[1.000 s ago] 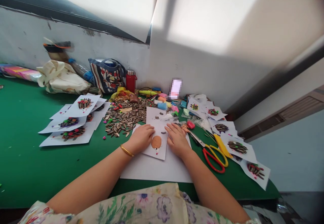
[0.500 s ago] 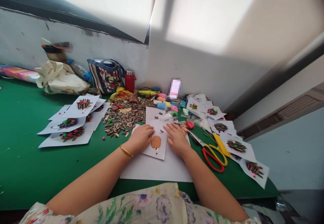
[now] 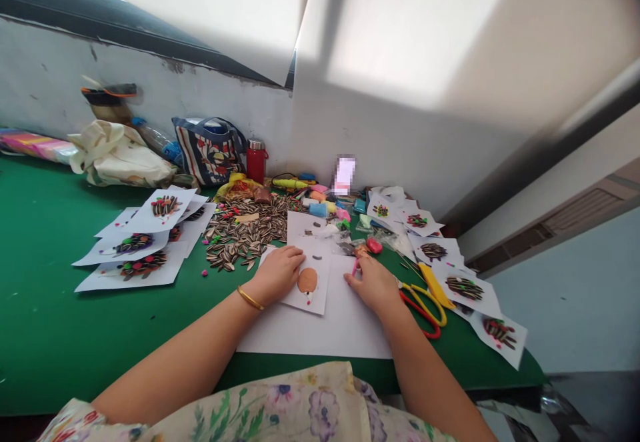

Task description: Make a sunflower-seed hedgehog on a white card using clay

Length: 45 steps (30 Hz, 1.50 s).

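Observation:
My left hand [image 3: 281, 272], with a gold bangle at the wrist, lies with fingers stretched over the left edge of a white card [image 3: 295, 302]. On that card is a flat brown clay oval [image 3: 307, 280] with a small face at its lower end. A dark seed [image 3: 317, 257] lies above the oval. My right hand [image 3: 377, 282] is to the right of the card over a larger white sheet [image 3: 320, 339], fingers closed on a small pink stick-like thing [image 3: 355, 267], mostly hidden. Scissors [image 3: 425, 305] with red and yellow handles lie partly under my right hand.
Striped sunflower seeds [image 3: 250, 229] are heaped behind my left hand. Finished seed-hedgehog cards [image 3: 145, 265] lie at left, others [image 3: 465, 289] at right. Coloured clay packs [image 3: 318, 209], a red bottle [image 3: 256, 162], a patterned bag [image 3: 210, 152] and a phone [image 3: 344, 175] stand behind.
My right hand has left the card, moved right and closed on the pink thing, covering the scissor blades. My left hand stays on the card.

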{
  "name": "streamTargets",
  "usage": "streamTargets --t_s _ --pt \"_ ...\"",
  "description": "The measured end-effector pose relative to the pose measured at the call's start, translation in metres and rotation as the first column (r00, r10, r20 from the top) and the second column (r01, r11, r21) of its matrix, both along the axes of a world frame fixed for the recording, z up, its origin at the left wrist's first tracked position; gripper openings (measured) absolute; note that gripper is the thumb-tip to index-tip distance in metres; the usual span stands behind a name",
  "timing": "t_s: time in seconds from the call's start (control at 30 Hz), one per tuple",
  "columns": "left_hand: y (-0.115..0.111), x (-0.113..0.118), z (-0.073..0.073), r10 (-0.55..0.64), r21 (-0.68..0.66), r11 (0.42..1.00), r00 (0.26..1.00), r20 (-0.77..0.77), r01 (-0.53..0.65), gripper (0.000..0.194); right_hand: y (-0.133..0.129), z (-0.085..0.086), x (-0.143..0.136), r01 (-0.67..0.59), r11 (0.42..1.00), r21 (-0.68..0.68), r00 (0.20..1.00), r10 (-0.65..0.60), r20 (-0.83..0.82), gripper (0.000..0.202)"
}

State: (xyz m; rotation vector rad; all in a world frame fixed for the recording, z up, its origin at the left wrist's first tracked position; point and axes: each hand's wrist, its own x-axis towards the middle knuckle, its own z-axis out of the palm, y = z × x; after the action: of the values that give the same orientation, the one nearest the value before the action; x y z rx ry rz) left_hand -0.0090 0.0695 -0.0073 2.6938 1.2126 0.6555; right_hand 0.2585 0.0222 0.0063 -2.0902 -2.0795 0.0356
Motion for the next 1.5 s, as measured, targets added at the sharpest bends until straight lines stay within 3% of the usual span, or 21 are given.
streamTargets --t_s 0.13,0.33,0.5,0.67,0.83,1.03,1.17,1.33,1.5 --pt "0.000 0.000 0.000 0.000 -0.003 1.000 1.000 0.002 0.000 0.028 0.005 0.002 -0.004 0.030 0.998 -0.046 0.996 -0.026 0.086 0.021" --pt "0.001 -0.001 0.000 -0.006 0.005 1.000 1.000 -0.003 0.006 0.028 0.006 0.009 0.000 0.047 0.985 -0.165 0.987 -0.020 0.161 0.036" --pt "0.001 0.004 -0.002 0.053 -0.020 0.998 0.999 -0.003 -0.053 0.034 0.000 0.014 -0.006 -0.062 0.997 -0.051 0.991 0.067 0.112 0.020" --pt "-0.003 0.010 0.000 0.094 -0.011 0.995 0.996 -0.008 -0.094 0.037 0.008 0.022 -0.027 -0.151 0.988 -0.020 0.988 0.150 -0.042 0.028" --pt "-0.007 0.012 0.000 0.104 -0.004 0.995 0.994 -0.033 -0.105 0.037 0.019 0.010 -0.048 -0.184 0.983 -0.016 0.977 0.181 -0.108 0.034" --pt "-0.007 0.010 0.000 0.069 -0.002 0.998 0.998 -0.010 -0.069 0.032 0.014 -0.009 -0.048 -0.146 0.986 0.084 0.978 0.157 -0.140 0.033" --pt "-0.004 0.008 0.003 0.024 -0.015 1.000 0.999 0.032 -0.024 0.030 0.011 -0.010 -0.048 -0.137 0.981 0.141 0.973 0.159 -0.165 0.033" --pt "-0.002 0.007 0.002 0.007 -0.020 1.000 0.999 0.043 -0.006 0.028 0.011 -0.012 -0.050 -0.233 0.948 0.216 0.952 0.268 -0.148 0.028" --pt "-0.002 0.007 0.001 0.018 -0.016 1.000 1.000 0.023 -0.018 0.027 0.014 -0.016 -0.049 -0.258 0.935 0.241 0.948 0.293 -0.121 0.025"
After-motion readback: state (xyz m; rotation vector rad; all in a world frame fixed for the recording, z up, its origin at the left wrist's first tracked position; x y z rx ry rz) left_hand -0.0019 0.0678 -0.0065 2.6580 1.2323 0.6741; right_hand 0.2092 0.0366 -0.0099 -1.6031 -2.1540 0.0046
